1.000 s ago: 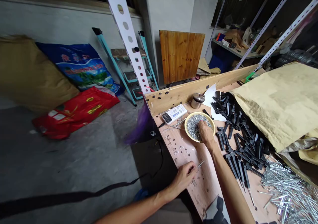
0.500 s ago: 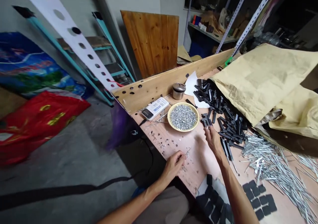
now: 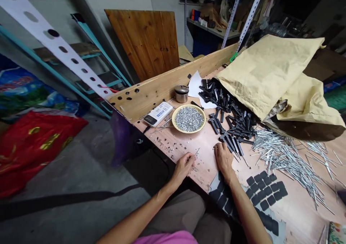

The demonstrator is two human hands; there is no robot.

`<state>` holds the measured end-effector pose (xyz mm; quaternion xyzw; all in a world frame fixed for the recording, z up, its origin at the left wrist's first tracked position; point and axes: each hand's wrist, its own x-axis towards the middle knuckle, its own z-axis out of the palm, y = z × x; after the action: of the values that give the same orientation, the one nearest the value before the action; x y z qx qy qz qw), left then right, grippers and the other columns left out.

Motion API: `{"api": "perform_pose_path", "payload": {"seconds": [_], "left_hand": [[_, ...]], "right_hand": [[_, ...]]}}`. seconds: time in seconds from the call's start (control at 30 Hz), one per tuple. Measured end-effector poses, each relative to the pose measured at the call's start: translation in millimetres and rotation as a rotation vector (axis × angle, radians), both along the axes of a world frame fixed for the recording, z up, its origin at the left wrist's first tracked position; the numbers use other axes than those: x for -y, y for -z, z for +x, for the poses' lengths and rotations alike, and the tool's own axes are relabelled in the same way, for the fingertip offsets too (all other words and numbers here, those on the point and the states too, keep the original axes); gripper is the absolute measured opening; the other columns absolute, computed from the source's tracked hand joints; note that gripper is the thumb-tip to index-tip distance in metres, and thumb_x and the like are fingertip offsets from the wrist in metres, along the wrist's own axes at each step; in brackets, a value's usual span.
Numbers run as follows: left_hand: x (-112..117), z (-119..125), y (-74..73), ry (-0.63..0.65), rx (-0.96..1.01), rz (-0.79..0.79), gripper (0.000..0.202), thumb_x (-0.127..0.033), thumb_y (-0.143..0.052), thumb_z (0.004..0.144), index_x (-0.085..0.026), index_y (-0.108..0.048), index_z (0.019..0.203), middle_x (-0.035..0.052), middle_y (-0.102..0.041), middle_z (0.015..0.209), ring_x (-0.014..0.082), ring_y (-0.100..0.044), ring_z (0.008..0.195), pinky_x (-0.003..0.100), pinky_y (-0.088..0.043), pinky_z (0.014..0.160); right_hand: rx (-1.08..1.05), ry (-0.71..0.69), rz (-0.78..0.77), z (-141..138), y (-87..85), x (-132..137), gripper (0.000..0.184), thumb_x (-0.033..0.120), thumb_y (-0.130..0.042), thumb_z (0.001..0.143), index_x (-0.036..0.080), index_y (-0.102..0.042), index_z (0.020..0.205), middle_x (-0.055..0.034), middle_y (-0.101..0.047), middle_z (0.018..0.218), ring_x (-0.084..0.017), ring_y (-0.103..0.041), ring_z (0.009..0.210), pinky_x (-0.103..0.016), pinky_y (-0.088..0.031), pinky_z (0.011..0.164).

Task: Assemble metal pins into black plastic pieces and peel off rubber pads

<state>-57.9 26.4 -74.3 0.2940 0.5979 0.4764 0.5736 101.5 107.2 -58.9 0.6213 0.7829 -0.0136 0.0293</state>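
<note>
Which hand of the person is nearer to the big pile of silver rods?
Right. The right hand is over the table, to the left of the pile of silver rods; the left hand is farther left, by the table's edge.

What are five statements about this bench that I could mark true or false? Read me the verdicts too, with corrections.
1. The bowl holds many small metal pieces. True.
2. The left hand is empty. False: the left hand holds a thin metal rod.
3. The right hand is inside the bowl. False: the right hand is on the tabletop, apart from the bowl.
4. The metal pot stands beyond the bowl. True.
5. In the picture, the rod heap lies left of the black parts. False: the rod heap lies to their right.
</note>
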Motion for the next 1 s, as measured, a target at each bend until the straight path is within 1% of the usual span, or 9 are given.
{"api": "perform_pose_path", "payload": {"seconds": [0.2, 0.33, 0.47, 0.63, 0.73, 0.8, 0.9, 0.97, 1.0], "left_hand": [[0.9, 1.2, 0.1, -0.006, 0.001, 0.019, 0.031, -0.048, -0.057, 0.067, -0.018, -0.048, 0.066, -0.008, -0.045, 0.05, 0.0023, -0.03, 0.031, 0.015, -0.022, 0.03], [1.3, 1.9, -2.1, -0.013, 0.011, 0.027, 0.031, -0.048, -0.057, 0.067, -0.018, -0.049, 0.066, -0.0084, -0.045, 0.05, 0.0023, -0.03, 0.031, 0.015, -0.023, 0.029], [1.1, 2.0, -1.0, -0.022, 0.001, 0.034, 0.033, -0.049, -0.057, 0.066, -0.018, -0.049, 0.065, -0.0082, -0.045, 0.05, 0.0023, -0.03, 0.031, 0.016, -0.024, 0.029], [2.2, 2.3, 0.6, -0.037, -0.002, 0.03, 0.032, -0.048, -0.059, 0.065, -0.018, -0.049, 0.065, -0.008, -0.044, 0.05, 0.0023, -0.031, 0.032, 0.015, -0.023, 0.03], [2.4, 2.4, -0.8, -0.043, 0.002, 0.037, 0.031, -0.047, -0.059, 0.066, -0.017, -0.05, 0.065, -0.0076, -0.045, 0.05, 0.0024, -0.032, 0.033, 0.015, -0.024, 0.031], [2.3, 2.1, -2.9, -0.046, 0.007, 0.043, 0.031, -0.046, -0.06, 0.066, -0.017, -0.051, 0.066, -0.0075, -0.045, 0.051, 0.0023, -0.033, 0.034, 0.015, -0.025, 0.031], [5.6, 1.8, -13.3, -0.052, 0.056, 0.03, 0.032, -0.046, -0.062, 0.065, -0.017, -0.05, 0.066, -0.0079, -0.045, 0.051, 0.0017, -0.032, 0.033, 0.014, -0.023, 0.031], [12.5, 2.4, -30.3, -0.028, 0.171, 0.008, 0.033, -0.046, -0.065, 0.064, -0.016, -0.05, 0.065, -0.0077, -0.047, 0.051, 0.0006, -0.03, 0.032, 0.013, -0.021, 0.03], [17.6, 3.1, -42.5, 0.01, 0.255, 0.0, 0.034, -0.045, -0.067, 0.063, -0.016, -0.05, 0.065, -0.0072, -0.049, 0.052, 0.0, -0.03, 0.031, 0.013, -0.02, 0.03]], "right_hand": [[-0.059, -0.053, 0.022, 3.3, -4.4, 9.3, 0.025, 0.032, -0.04, 0.095, 0.02, -0.059, 0.105, -0.0072, -0.057, 0.111, -0.015, -0.056, 0.089, -0.022, -0.03, 0.052], [-0.074, -0.07, 0.017, 5.9, -8.2, 13.7, 0.025, 0.033, -0.041, 0.095, 0.022, -0.059, 0.108, -0.0064, -0.058, 0.112, -0.017, -0.057, 0.093, -0.022, -0.034, 0.055], [-0.131, -0.049, -0.007, 15.3, -14.2, 17.1, 0.027, 0.027, -0.037, 0.096, 0.023, -0.058, 0.113, -0.0054, -0.06, 0.112, -0.015, -0.059, 0.091, -0.022, -0.038, 0.058], [-0.219, -0.047, -0.009, 31.5, -17.9, 16.5, 0.029, 0.017, -0.041, 0.09, 0.023, -0.062, 0.109, -0.0061, -0.062, 0.106, -0.016, -0.06, 0.087, -0.023, -0.044, 0.065], [-0.343, -0.087, 0.003, 40.8, -15.4, 12.3, 0.033, 0.01, -0.042, 0.085, 0.02, -0.063, 0.108, -0.0077, -0.064, 0.1, -0.017, -0.061, 0.086, -0.025, -0.047, 0.071], [-0.474, -0.116, 0.029, 48.2, -13.7, 9.8, 0.033, 0.01, -0.041, 0.083, 0.017, -0.064, 0.105, -0.008, -0.066, 0.096, -0.018, -0.062, 0.084, -0.027, -0.048, 0.074], [-0.628, -0.116, 0.09, 63.4, -13.4, 11.0, 0.03, 0.015, -0.041, 0.084, 0.018, -0.066, 0.1, -0.0075, -0.068, 0.092, -0.019, -0.064, 0.083, -0.03, -0.05, 0.074], [-0.667, -0.081, 0.12, 75.9, -13.5, 16.4, 0.028, 0.021, -0.041, 0.085, 0.019, -0.067, 0.097, -0.0076, -0.069, 0.093, -0.019, -0.064, 0.082, -0.031, -0.05, 0.073], [-0.671, -0.056, 0.123, 82.1, -13.2, 20.4, 0.028, 0.024, -0.042, 0.085, 0.019, -0.067, 0.096, -0.0077, -0.069, 0.093, -0.019, -0.064, 0.081, -0.031, -0.05, 0.073]]}}
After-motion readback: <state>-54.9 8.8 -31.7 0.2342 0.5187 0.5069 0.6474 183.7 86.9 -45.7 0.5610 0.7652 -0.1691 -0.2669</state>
